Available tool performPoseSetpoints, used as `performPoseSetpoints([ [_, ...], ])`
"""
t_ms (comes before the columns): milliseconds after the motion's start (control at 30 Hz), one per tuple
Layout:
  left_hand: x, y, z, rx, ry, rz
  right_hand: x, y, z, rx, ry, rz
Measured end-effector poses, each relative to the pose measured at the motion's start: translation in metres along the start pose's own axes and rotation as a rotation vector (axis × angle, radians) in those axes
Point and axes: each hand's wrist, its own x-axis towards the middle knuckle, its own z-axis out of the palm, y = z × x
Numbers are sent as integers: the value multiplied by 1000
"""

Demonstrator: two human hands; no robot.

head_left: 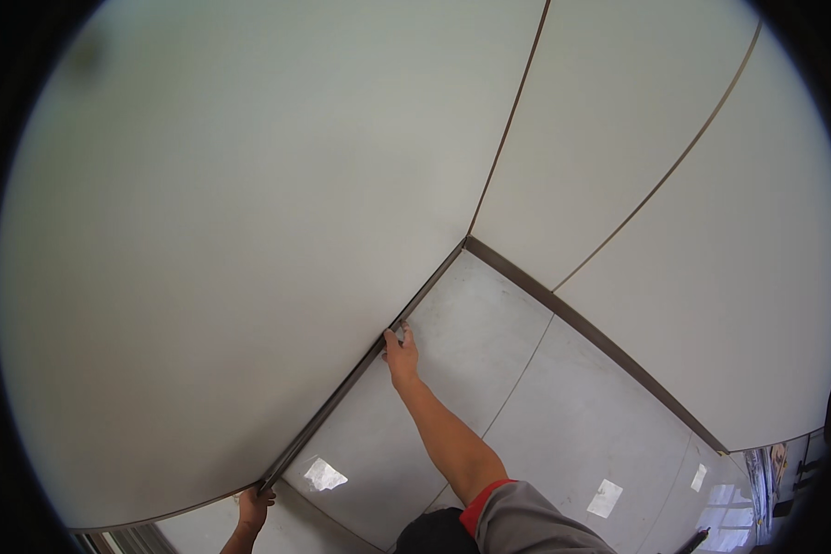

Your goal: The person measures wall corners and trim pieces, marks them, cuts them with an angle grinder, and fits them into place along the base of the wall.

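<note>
A large pale wall panel [222,231] fills the left, with a dark metal skirting strip [342,392] along its bottom edge. My right hand [401,355] is at the middle of this strip, thumb and fingers gripping it, with the forearm reaching up from the lower edge. My left hand [254,506] grips the near end of the strip at the panel's corner, its fingertips partly hidden. The strip's far end meets another dark skirting strip [597,327] at the inner corner, under two pale panels [600,129] divided by thin brown seams.
A grey tiled floor [517,388] lies between the panels and under my arms, with bright reflections on it. At the lower right, past the right panel's end, some shiny long items [759,489] stand. More grey lengths [134,537] show at the bottom left.
</note>
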Motion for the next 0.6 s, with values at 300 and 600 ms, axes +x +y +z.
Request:
performPoseSetpoints([
  [300,11,18,22,-177,43,-30,30,11,-4,-77,50,-19],
  [600,4,-3,9,-173,91,-5,-2,-16,-4,-58,-4,44],
])
